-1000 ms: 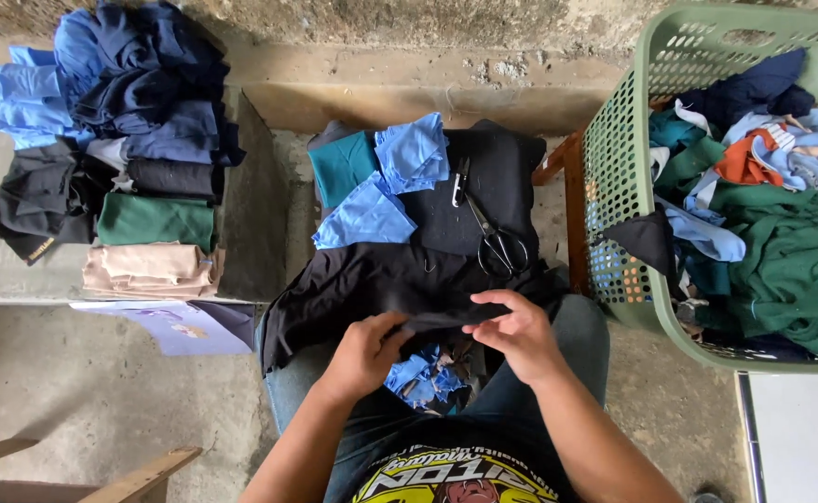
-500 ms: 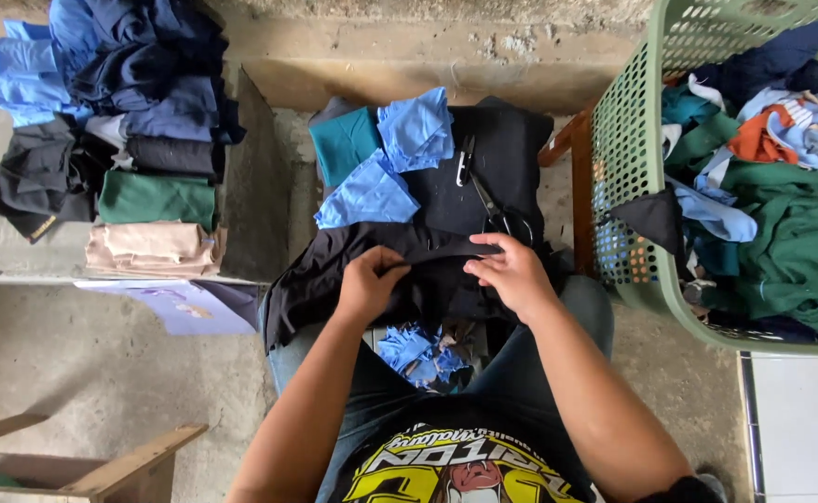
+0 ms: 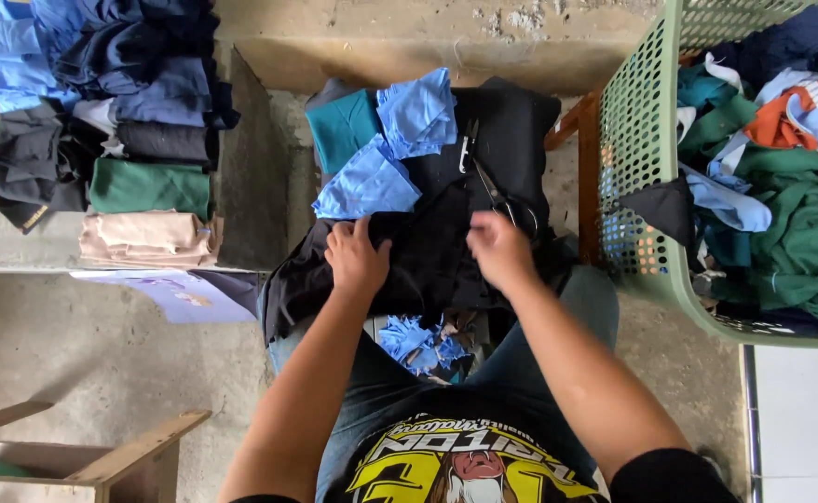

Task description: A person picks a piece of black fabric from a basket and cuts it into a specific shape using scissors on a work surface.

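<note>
scissors (image 3: pixel 497 194) beside right hand (image 3: pixel 500 250), green basket (image 3: pixel 642 168)

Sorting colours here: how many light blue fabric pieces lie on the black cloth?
2: one light blue fabric piece nearer the wall, another by the left hand. Others may be hidden.

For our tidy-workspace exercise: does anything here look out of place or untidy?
Yes. Blue fabric scraps lie scattered between the person's knees, below the black cloth, and dark cloth hangs over the green plastic basket's rim.
</note>
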